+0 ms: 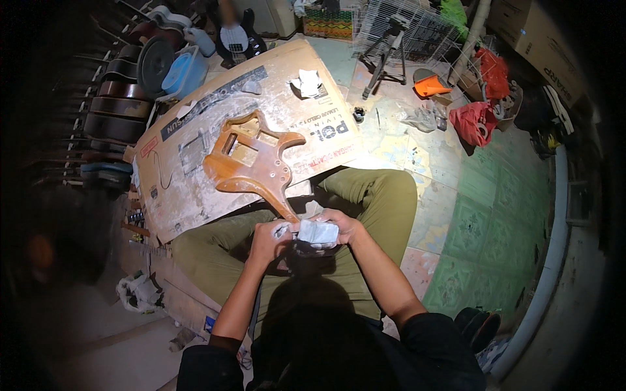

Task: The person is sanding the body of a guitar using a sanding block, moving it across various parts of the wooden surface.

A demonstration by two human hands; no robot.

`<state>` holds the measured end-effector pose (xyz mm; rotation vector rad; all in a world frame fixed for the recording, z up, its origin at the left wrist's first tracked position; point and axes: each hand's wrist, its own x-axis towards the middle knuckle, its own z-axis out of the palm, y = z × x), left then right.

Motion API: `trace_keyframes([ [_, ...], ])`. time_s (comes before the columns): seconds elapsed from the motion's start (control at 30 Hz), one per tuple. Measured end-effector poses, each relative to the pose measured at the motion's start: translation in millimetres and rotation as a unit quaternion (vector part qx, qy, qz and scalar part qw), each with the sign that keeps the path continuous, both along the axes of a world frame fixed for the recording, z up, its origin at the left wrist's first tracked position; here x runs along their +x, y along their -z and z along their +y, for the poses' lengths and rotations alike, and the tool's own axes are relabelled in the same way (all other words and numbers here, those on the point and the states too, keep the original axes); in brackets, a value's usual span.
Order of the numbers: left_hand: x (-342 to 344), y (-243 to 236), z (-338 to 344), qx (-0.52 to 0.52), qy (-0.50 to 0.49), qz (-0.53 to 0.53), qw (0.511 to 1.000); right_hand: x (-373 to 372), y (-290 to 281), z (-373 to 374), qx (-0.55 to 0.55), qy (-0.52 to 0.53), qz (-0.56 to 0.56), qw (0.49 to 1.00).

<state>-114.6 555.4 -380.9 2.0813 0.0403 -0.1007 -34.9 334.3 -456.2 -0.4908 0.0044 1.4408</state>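
A brown wooden electric guitar body (251, 166) with its neck attached lies on a cardboard sheet, open cavities facing up and no strings on it. Its neck points toward me and ends at my hands. My left hand (270, 240) is closed around the neck's near end, with white dust on the fingers. In my right hand (347, 228) is a pale grey, dusty piece of sandpaper (318, 232), folded into a block shape. It sits beside the neck's end; whether it touches the wood is hidden.
The dusty cardboard (189, 212) lies before my crossed legs, carrying a crumpled white paper (306, 83) and a small grey piece (251, 86). Several guitars (117, 107) line the left. A blue tub (184, 72), a black tripod (386, 55) and red bags (474, 122) stand farther off.
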Motion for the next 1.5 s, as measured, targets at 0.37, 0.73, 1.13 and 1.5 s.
trace_keyframes([
  [0.37, 4, -2, -8, 0.054, -0.029, -0.012, 0.998, -3, 13, 6, -0.067, -0.006, 0.006, 0.998],
  [0.73, -7, 2, -4, 0.048, -0.027, 0.004, 0.998, -5, 3, 11, -0.08, -0.007, 0.016, 0.997],
  [1.13, -9, 7, -3, 0.08, -0.001, -0.055, 0.995, -8, 9, 13, -0.098, -0.009, 0.029, 0.995],
  [1.5, -14, 1, -3, 0.095, 0.017, 0.003, 0.995, -5, 0, 11, -0.086, -0.001, 0.022, 0.996],
])
